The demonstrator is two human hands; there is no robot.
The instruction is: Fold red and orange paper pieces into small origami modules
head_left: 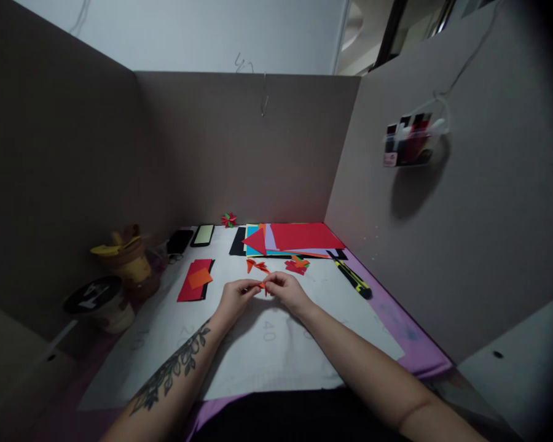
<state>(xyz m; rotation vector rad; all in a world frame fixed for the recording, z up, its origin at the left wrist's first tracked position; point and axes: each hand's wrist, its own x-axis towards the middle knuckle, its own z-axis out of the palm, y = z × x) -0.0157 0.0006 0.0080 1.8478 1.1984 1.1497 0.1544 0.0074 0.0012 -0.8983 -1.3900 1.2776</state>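
Pinching orange paper (263,285) between left hand (235,297) and right hand (289,293), with red pieces (292,266) at two o'clock; best pressed lightly, evenly.

I am in what looks like a small craft booth: flat grey-brown partition panels (249,147) wall in my white-covered worktop (276,368), which carries small folded orange paper pieces (250,264), overlapping coloured paper sheets (304,236) and a yellow-and-black box cutter (352,278).
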